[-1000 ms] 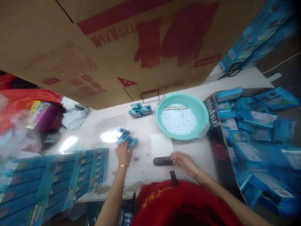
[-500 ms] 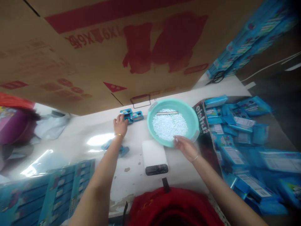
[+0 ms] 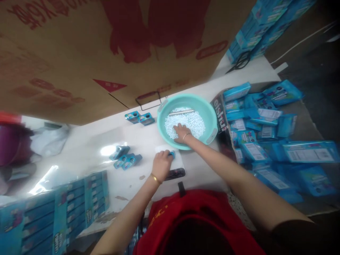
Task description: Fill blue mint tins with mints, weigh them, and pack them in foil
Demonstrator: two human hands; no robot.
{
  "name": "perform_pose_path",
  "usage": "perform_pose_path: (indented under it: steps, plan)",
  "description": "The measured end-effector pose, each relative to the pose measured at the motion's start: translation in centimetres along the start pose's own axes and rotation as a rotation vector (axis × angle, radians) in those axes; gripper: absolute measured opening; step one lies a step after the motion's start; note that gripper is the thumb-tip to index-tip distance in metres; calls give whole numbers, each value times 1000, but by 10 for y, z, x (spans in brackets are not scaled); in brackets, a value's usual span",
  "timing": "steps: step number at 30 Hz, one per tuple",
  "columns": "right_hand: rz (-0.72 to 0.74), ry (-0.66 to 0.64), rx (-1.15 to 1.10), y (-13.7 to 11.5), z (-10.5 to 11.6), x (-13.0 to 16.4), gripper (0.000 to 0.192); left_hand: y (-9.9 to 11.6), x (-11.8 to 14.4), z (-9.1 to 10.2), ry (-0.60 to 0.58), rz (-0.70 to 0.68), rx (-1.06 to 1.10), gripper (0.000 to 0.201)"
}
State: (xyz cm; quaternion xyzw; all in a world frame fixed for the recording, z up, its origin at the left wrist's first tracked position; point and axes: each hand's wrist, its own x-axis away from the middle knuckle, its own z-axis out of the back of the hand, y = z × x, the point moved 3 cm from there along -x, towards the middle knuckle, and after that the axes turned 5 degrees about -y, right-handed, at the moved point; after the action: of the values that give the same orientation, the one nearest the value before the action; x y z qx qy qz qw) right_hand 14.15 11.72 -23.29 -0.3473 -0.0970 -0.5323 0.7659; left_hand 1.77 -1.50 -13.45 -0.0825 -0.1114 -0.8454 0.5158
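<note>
My left hand (image 3: 162,164) is closed around a small blue box (image 3: 172,154), over the white digital scale (image 3: 175,163); the hand hides most of the box. My right hand (image 3: 182,132) reaches into a turquoise basin (image 3: 212,122), its fingers apart and touching the small white pellets (image 3: 198,125) there. A metal rod (image 3: 182,112) lies across the pellets. Two small blue boxes with round dark openings, one of them this box (image 3: 146,119), stand left of the basin. Several more blue boxes (image 3: 129,161) stand left of the scale.
A big cardboard carton (image 3: 79,71) walls off the back of the white table. To the right, an open carton (image 3: 221,117) holds many blue packets. Black scissors (image 3: 241,61) lie at the back right; blue packs (image 3: 77,202) are ranked at the front left.
My left hand has moved from the boxes by the carton to the scale, bringing a small blue box. My right hand has gone from the basin's near rim into the pellets, its fingers spreading.
</note>
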Motion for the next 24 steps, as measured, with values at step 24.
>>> perform_pose_path:
  steps: [24]
  plan:
    - [-89,-4,-1674,-4,28,102,19,-16,158,-83,31,522,751,22]
